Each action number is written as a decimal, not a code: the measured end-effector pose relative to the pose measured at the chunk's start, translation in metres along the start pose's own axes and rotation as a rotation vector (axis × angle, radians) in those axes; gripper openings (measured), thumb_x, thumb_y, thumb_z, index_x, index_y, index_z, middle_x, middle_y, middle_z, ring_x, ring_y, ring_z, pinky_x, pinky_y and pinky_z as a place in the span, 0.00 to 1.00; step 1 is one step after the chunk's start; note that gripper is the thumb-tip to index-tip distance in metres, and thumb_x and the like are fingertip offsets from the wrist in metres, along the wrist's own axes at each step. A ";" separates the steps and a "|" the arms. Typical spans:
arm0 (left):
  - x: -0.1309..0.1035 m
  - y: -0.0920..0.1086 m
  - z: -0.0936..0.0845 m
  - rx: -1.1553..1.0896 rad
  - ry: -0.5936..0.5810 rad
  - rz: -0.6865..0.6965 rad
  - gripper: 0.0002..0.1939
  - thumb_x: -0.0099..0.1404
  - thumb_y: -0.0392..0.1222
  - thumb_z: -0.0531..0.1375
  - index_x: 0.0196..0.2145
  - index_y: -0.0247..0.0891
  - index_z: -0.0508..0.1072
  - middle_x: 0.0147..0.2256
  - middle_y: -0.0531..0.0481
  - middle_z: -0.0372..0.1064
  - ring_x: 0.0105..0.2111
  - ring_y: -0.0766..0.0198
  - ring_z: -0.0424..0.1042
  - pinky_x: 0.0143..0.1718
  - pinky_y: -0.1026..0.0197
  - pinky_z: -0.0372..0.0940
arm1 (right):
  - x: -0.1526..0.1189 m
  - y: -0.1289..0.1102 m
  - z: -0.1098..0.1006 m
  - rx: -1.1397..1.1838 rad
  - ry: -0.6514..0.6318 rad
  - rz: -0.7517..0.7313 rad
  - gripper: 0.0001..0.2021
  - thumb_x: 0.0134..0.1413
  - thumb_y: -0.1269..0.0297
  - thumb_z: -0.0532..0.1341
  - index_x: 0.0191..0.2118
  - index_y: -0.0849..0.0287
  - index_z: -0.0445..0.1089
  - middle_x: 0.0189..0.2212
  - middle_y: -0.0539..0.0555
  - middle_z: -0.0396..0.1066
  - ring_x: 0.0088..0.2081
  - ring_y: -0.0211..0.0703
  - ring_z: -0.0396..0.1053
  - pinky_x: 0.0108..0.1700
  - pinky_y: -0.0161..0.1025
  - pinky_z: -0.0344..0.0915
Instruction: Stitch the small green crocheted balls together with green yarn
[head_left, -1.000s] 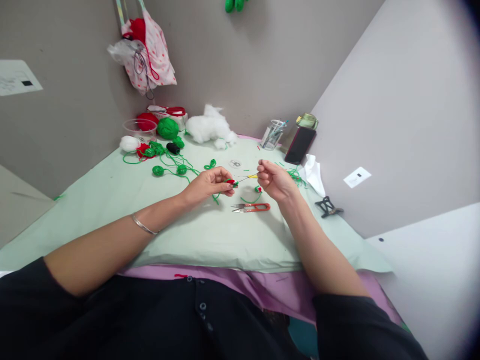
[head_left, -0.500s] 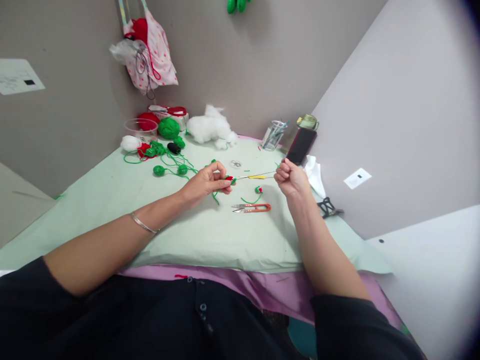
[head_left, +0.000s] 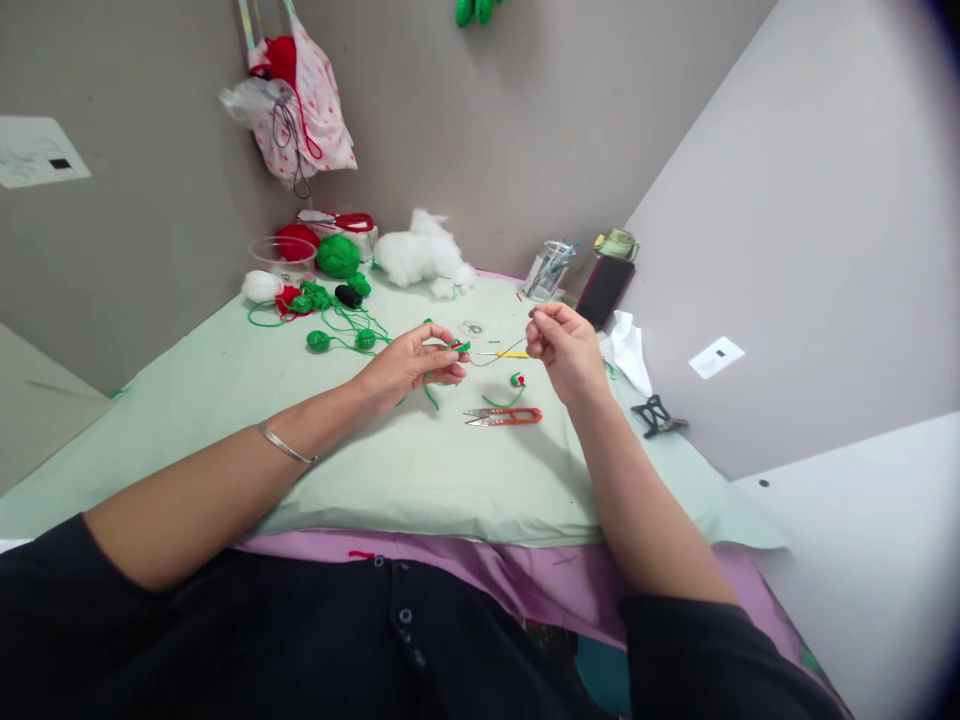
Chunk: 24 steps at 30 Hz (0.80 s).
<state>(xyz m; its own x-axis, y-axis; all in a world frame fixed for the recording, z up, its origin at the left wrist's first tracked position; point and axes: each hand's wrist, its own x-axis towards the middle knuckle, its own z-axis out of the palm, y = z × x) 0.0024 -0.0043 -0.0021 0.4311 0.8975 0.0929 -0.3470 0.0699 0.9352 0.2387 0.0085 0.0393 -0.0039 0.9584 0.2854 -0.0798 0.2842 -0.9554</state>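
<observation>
My left hand [head_left: 412,363] pinches a small red and green crocheted piece [head_left: 459,346] between thumb and fingers, with green yarn tails hanging below. A thin dark thread [head_left: 501,358] runs in a slack curve from that piece to my right hand [head_left: 566,350], whose fingertips are closed on it. Whether a needle is in that pinch, I cannot make out. Under the thread lies a yellow-handled tool [head_left: 514,354]. Just below it is a small red, white and green yarn piece [head_left: 517,380] with a green tail. Orange-handled thread snips [head_left: 517,415] rest nearer to me.
Green yarn balls [head_left: 339,256], a black spool [head_left: 348,296] and a plastic tub are at back left. White stuffing [head_left: 420,250] lies against the wall. A cup of tools [head_left: 549,270], a phone [head_left: 606,290], tissue [head_left: 628,350] and a black stand [head_left: 658,416] line the right.
My right hand has moved left and slightly up, toward my left hand. The thread, taut before, now sags. My left hand has tilted the crocheted piece a little.
</observation>
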 end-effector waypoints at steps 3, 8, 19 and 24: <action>-0.001 0.000 0.001 0.054 0.011 0.008 0.19 0.60 0.49 0.69 0.40 0.37 0.67 0.35 0.47 0.78 0.30 0.64 0.78 0.38 0.58 0.72 | -0.011 -0.001 0.011 -0.253 -0.062 -0.189 0.09 0.52 0.57 0.69 0.32 0.55 0.75 0.27 0.49 0.70 0.26 0.35 0.61 0.29 0.36 0.60; 0.000 -0.001 0.000 0.115 0.035 0.028 0.19 0.60 0.53 0.69 0.37 0.36 0.69 0.31 0.48 0.77 0.29 0.64 0.77 0.35 0.59 0.72 | -0.022 -0.001 0.020 -0.538 -0.152 -0.378 0.06 0.56 0.58 0.67 0.32 0.53 0.78 0.29 0.51 0.67 0.32 0.40 0.63 0.36 0.40 0.62; -0.001 -0.001 -0.001 0.147 0.062 0.050 0.18 0.61 0.52 0.68 0.35 0.36 0.69 0.29 0.49 0.76 0.28 0.64 0.76 0.35 0.58 0.72 | -0.026 0.004 0.023 -0.740 -0.274 -0.474 0.07 0.61 0.63 0.62 0.33 0.55 0.76 0.28 0.51 0.65 0.28 0.37 0.63 0.34 0.39 0.61; -0.001 -0.001 -0.001 0.159 0.071 0.060 0.18 0.60 0.52 0.69 0.35 0.36 0.69 0.29 0.49 0.76 0.28 0.63 0.76 0.35 0.58 0.72 | -0.027 0.004 0.023 -0.771 -0.307 -0.481 0.07 0.61 0.65 0.61 0.32 0.55 0.75 0.29 0.51 0.66 0.28 0.37 0.63 0.35 0.39 0.61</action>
<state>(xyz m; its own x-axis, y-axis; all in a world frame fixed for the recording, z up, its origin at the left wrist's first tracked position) 0.0014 -0.0050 -0.0033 0.3517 0.9269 0.1313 -0.2322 -0.0494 0.9714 0.2160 -0.0164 0.0295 -0.4115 0.7167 0.5630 0.5367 0.6898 -0.4859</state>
